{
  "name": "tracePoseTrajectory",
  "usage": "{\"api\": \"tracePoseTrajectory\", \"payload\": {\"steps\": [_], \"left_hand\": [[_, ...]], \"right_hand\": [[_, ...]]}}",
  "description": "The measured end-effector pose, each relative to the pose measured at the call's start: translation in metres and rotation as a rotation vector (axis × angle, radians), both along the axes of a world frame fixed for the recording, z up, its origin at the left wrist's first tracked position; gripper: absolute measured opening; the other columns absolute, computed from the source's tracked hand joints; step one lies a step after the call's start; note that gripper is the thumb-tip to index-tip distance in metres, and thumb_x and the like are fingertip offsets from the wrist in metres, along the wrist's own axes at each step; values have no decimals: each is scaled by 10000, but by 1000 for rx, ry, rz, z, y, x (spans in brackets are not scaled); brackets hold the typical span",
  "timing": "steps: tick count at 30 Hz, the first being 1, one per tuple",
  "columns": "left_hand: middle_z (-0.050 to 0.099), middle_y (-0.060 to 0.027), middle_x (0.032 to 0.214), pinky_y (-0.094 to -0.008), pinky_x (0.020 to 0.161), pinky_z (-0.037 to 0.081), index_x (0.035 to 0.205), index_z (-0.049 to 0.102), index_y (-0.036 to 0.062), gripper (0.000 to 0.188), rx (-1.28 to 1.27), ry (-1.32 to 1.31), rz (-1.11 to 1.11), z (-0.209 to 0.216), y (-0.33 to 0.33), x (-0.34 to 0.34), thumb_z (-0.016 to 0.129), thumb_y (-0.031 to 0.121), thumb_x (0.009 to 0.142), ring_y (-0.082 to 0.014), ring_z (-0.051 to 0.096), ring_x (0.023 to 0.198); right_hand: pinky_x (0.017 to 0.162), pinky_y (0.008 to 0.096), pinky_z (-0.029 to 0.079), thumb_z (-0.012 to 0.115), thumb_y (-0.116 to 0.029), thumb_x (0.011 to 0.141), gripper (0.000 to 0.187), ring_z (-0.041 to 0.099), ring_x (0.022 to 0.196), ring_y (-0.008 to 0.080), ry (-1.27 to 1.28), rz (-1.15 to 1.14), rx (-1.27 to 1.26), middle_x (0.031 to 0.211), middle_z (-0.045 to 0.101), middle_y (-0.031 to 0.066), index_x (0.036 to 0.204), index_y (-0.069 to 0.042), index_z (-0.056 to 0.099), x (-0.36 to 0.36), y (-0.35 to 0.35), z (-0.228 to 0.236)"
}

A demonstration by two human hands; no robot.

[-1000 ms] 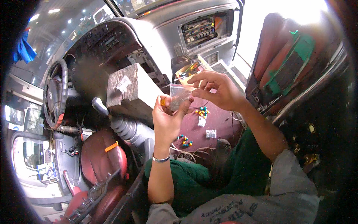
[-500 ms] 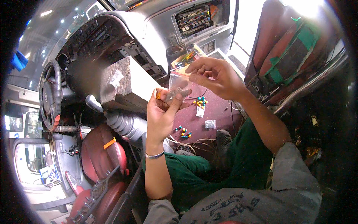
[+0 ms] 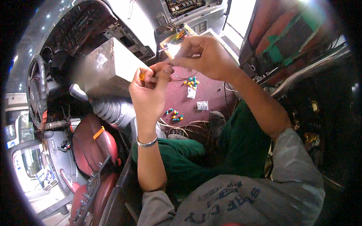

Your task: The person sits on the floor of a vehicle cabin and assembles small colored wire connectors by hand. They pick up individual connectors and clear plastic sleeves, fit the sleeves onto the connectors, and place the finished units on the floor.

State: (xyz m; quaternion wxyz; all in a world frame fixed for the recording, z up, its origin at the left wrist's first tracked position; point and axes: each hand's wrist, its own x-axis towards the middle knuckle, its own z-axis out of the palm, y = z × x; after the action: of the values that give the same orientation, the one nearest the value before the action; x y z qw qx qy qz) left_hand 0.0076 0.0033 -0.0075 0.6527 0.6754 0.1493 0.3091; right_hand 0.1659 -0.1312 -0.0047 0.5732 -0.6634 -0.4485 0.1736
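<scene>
Pinching small orange piece in our left hand; right hand pinches thin wire above maroon floor mat. Clear bag gone from our hands since earlier; small clear bag lies on mat among coloured connectors.

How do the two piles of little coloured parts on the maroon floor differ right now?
The far pile lies just below the right hand, beside a small white scrap. The near pile lies lower in the picture, right of the left hand's wrist, close to pale loose wires. The far pile sits bunched; the near pile is more scattered. Both are small blue, yellow and red pieces on the maroon floor.
</scene>
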Motion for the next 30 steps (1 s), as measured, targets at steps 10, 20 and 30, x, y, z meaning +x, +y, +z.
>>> {"api": "tracePoseTrajectory", "payload": {"steps": [10,20,30], "left_hand": [[765,-193,1059,-222,697,515,752,342,125,514,-22,-30,51,0,-3,0,825,87,923,-72,619,785],[733,-83,882,-159,620,431,766,374,128,473,-64,-60,79,6,3,-4,813,72,933,0,528,733],[644,9,797,-159,623,420,788,418,117,432,1,-38,63,7,1,-5,826,54,914,2,533,717]], "right_hand": [[855,291,596,793,-37,899,120,678,994,81,-55,58,-5,1006,721,2,1012,-30,751,-14,0,9],[892,313,611,736,-21,936,172,691,1037,138,-119,171,75,1098,718,58,1108,-15,737,-14,-5,14],[890,302,603,769,-25,921,190,703,970,106,-18,138,0,1033,748,46,1110,-11,751,-14,-4,17]]}}
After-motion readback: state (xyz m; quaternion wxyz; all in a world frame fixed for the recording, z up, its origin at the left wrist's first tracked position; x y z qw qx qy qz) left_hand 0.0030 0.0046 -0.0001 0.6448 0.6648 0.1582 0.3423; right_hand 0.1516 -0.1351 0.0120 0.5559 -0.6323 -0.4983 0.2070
